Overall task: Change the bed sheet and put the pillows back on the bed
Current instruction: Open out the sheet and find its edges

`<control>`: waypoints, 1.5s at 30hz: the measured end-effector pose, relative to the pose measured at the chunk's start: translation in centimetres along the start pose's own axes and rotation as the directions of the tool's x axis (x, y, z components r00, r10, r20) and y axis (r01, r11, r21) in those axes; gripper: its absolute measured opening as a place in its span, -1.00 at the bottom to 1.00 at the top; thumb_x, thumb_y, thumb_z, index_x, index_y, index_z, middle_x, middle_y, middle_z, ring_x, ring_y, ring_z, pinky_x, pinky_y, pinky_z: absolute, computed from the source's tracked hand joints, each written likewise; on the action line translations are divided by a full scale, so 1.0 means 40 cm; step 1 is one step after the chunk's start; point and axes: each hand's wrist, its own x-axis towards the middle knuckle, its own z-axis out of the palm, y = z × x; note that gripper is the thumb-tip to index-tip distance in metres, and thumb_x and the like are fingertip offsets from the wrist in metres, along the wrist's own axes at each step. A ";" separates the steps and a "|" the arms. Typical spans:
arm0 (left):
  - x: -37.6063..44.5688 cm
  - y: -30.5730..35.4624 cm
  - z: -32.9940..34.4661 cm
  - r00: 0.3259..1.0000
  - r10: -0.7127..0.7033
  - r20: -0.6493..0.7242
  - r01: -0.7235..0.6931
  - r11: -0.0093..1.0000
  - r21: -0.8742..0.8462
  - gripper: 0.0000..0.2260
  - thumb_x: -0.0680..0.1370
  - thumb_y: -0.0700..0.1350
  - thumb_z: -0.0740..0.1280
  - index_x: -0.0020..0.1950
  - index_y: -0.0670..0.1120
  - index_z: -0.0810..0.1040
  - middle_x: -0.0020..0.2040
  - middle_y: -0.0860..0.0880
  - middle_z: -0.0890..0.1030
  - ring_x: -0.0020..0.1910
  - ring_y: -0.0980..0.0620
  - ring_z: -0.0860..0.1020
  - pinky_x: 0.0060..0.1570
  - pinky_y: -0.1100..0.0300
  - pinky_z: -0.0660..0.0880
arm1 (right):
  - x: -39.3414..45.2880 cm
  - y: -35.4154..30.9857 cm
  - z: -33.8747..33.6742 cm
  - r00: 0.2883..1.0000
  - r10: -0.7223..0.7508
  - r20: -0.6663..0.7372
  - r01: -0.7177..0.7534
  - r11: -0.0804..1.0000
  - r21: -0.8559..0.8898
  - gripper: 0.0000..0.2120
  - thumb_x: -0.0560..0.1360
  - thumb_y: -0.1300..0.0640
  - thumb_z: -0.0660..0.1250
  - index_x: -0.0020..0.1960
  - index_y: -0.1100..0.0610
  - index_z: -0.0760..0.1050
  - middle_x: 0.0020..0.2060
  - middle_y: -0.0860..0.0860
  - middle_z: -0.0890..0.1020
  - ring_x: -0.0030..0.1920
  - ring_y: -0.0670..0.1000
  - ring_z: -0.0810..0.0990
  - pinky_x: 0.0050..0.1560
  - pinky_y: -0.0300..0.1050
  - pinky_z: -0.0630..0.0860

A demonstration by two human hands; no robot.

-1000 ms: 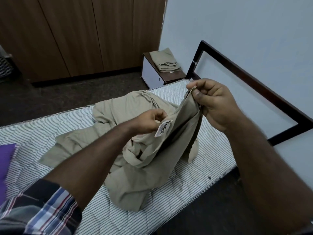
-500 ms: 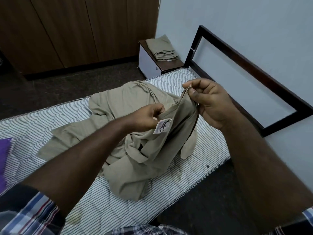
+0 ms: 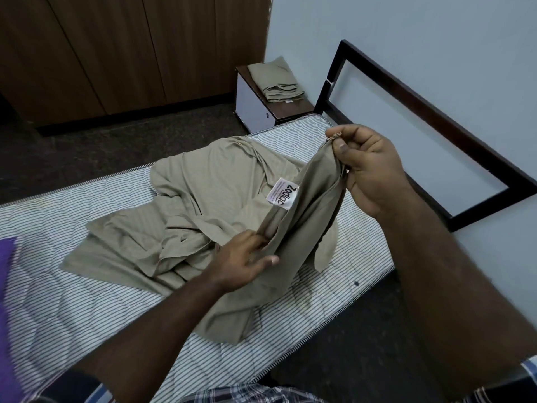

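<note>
Your right hand point(image 3: 374, 170) pinches a corner of the sheet point(image 3: 203, 205) between thumb and curled fingertips, holding that soft khaki cloth up so a hemmed edge hangs taut from your grip. Your left hand point(image 3: 247, 263) takes the same edge lower down: its fingers are loosely bent, the thumb lies over the fold and the fingertips are tucked under it. Between your two hands, just above your left fingers, a small white rectangular label point(image 3: 282, 194) with dark print is sewn to the hem. Beyond your left fingers the rest of the sheet lies in a rumpled, creased heap on the mattress point(image 3: 87, 301), its flat layers spreading to the left of your wrist. The mattress is quilted, with fine dark stripes on white and a corded border along its edge. Far to the left of your left hand, a smooth purple cloth point(image 3: 8, 315) sits at the edge of view. Past your right fingertips stands a dark, glossy, rectangular bed frame point(image 3: 436, 106), open in the middle, against a pale blue wall point(image 3: 406, 39). Beyond it, a low cabinet point(image 3: 255, 112) with a dark wooden top and white front carries a folded khaki cloth point(image 3: 276, 80). Brown wood-grain wardrobe doors point(image 3: 130, 48) rise behind, above a dark speckled floor point(image 3: 87, 152).
</note>
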 end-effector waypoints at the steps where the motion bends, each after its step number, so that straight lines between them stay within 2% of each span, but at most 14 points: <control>1: -0.002 -0.011 0.009 1.000 -0.010 -0.006 0.011 0.997 0.076 -0.71 0.51 0.28 0.31 0.02 0.09 0.51 -0.08 0.19 0.42 -0.03 0.13 0.48 -0.03 0.06 0.49 | -0.001 -0.003 0.002 1.000 -0.006 0.003 0.006 1.000 -0.003 -0.82 0.61 0.39 0.22 0.03 0.22 0.56 -0.29 -0.01 0.63 -0.25 -0.11 0.57 -0.11 -0.23 0.57; 6: 0.006 -0.045 0.034 0.970 -0.203 0.133 0.175 0.964 0.198 -0.56 0.50 0.27 0.17 -0.05 -0.05 0.64 -0.07 0.05 0.56 0.02 -0.04 0.56 -0.03 0.00 0.50 | -0.003 -0.022 0.008 0.998 -0.063 -0.001 0.063 0.998 -0.023 -0.81 0.60 0.39 0.24 0.02 0.19 0.58 -0.25 -0.01 0.64 -0.18 -0.09 0.57 -0.03 -0.18 0.55; 12: 0.015 -0.145 -0.021 0.891 -0.447 0.084 0.411 0.870 0.272 -0.80 0.56 -0.09 0.37 0.10 -0.17 0.65 0.10 -0.22 0.65 0.12 -0.22 0.60 -0.03 0.07 0.45 | -0.014 -0.075 -0.007 0.965 -0.232 -0.124 0.225 0.972 -0.069 -0.78 0.58 0.41 0.24 0.00 0.16 0.58 -0.20 -0.09 0.68 -0.14 -0.13 0.59 0.00 -0.19 0.52; 18: 0.081 -0.191 -0.280 0.806 -0.542 -0.237 0.583 0.795 0.168 -0.83 0.54 -0.28 0.31 0.07 -0.25 0.65 0.02 -0.32 0.65 0.08 -0.27 0.61 -0.05 0.04 0.42 | 0.020 -0.099 -0.103 0.879 -0.334 -0.342 0.344 0.939 -0.033 -0.78 0.56 0.38 0.27 -0.02 0.11 0.60 -0.15 -0.07 0.67 -0.13 -0.15 0.58 0.01 -0.15 0.50; 22: 0.130 -0.127 -0.430 0.668 -0.381 -0.640 0.491 0.871 -0.006 -0.83 0.52 -0.25 0.25 -0.01 -0.21 0.63 -0.17 -0.22 0.60 -0.23 -0.07 0.53 -0.16 0.07 0.40 | 0.100 0.066 -0.213 0.860 -0.005 -0.510 -0.063 0.991 -0.116 -0.76 0.57 0.33 0.27 -0.12 0.03 0.58 -0.16 -0.03 0.64 -0.13 -0.04 0.57 -0.10 -0.08 0.51; 25: 0.126 -0.091 -0.483 0.841 -0.408 -0.355 0.514 0.808 0.288 -0.86 0.55 -0.14 0.29 -0.11 -0.10 0.63 -0.21 -0.12 0.59 -0.22 -0.07 0.51 -0.24 0.12 0.38 | 0.162 0.148 -0.258 0.860 0.217 -0.461 -0.335 0.922 -0.191 -0.72 0.56 0.35 0.22 -0.18 0.04 0.55 -0.14 0.10 0.58 -0.24 0.02 0.51 -0.31 -0.12 0.43; 27: 0.100 -0.082 -0.552 0.859 -0.493 -0.139 0.501 0.752 0.428 -0.82 0.54 -0.14 0.33 -0.24 0.05 0.59 -0.28 -0.06 0.61 -0.24 -0.08 0.56 -0.27 0.15 0.38 | 0.223 0.081 -0.252 0.868 0.120 -0.483 -0.261 0.936 -0.237 -0.67 0.50 0.37 0.18 -0.22 0.02 0.57 -0.16 0.09 0.59 -0.27 0.00 0.52 -0.31 -0.10 0.48; 29: 0.078 -0.052 -0.630 0.888 -0.362 -0.283 0.446 0.828 0.340 -0.78 0.55 -0.23 0.33 -0.24 0.04 0.59 -0.31 0.07 0.61 -0.34 0.06 0.52 -0.29 0.15 0.39 | 0.278 -0.039 -0.231 0.849 -0.176 -0.499 0.058 0.968 -0.243 -0.69 0.45 0.38 0.17 -0.15 0.03 0.57 -0.18 -0.02 0.62 -0.20 -0.10 0.58 -0.14 -0.15 0.56; 31: 0.046 -0.030 -0.655 0.865 -0.210 -0.456 0.319 0.931 0.177 -0.85 0.52 -0.20 0.28 -0.13 0.00 0.62 -0.33 0.16 0.60 -0.37 0.15 0.49 -0.33 0.19 0.41 | 0.307 -0.095 -0.213 0.733 -0.425 -0.532 0.281 0.900 -0.332 -0.79 0.48 0.31 0.20 -0.04 0.08 0.54 -0.13 -0.05 0.63 -0.17 -0.25 0.59 -0.03 -0.27 0.54; 33: -0.001 -0.036 -0.634 0.889 -0.311 -0.337 0.356 0.931 0.079 -0.81 0.54 -0.19 0.29 -0.07 0.06 0.65 -0.36 0.17 0.62 -0.39 0.20 0.53 -0.33 0.26 0.51 | 0.313 -0.018 -0.189 0.757 -0.384 -0.529 0.144 0.887 -0.438 -0.83 0.52 0.26 0.20 -0.04 0.06 0.52 -0.10 -0.03 0.62 -0.17 -0.29 0.56 0.01 -0.24 0.55; 35: -0.069 -0.093 -0.609 0.857 -0.500 -0.122 0.515 0.837 0.188 -0.81 0.57 -0.12 0.37 -0.21 0.08 0.68 -0.41 0.07 0.61 -0.36 0.04 0.59 -0.28 0.18 0.59 | 0.305 0.118 -0.172 0.913 -0.070 -0.402 -0.107 0.910 -0.401 -0.78 0.52 0.26 0.21 -0.15 0.01 0.55 -0.13 0.01 0.64 -0.15 -0.10 0.62 -0.03 0.00 0.59; 37: -0.098 -0.100 -0.633 0.838 -0.503 -0.210 0.539 0.823 0.179 -0.74 0.59 -0.14 0.39 -0.30 0.05 0.66 -0.43 0.12 0.60 -0.33 0.00 0.55 -0.32 0.29 0.49 | 0.298 0.146 -0.160 0.944 0.033 -0.328 -0.139 0.942 -0.305 -0.80 0.50 0.27 0.25 -0.20 0.03 0.56 -0.21 0.03 0.63 -0.20 0.04 0.62 -0.20 -0.01 0.55; 42: -0.090 0.015 -0.682 0.720 -0.343 -0.604 0.208 0.936 -0.284 -0.64 0.61 -0.37 0.27 -0.13 0.03 0.71 -0.37 0.20 0.65 -0.38 0.27 0.54 -0.30 0.34 0.50 | 0.363 -0.017 -0.186 0.758 -0.392 -0.521 0.307 0.919 -0.246 -0.88 0.44 0.14 0.26 -0.08 0.05 0.56 -0.15 -0.02 0.63 -0.09 -0.05 0.63 0.05 -0.03 0.61; 45: -0.133 0.000 -0.630 0.688 -0.499 -0.526 0.272 0.850 -0.451 -0.76 0.58 -0.04 0.32 -0.16 -0.10 0.71 -0.37 0.02 0.64 -0.49 0.20 0.51 -0.50 0.33 0.48 | 0.316 0.084 -0.187 0.845 -0.184 -0.503 0.082 0.972 -0.219 -0.86 0.41 0.18 0.27 -0.14 0.00 0.58 -0.19 -0.02 0.63 -0.09 0.08 0.62 -0.12 0.04 0.64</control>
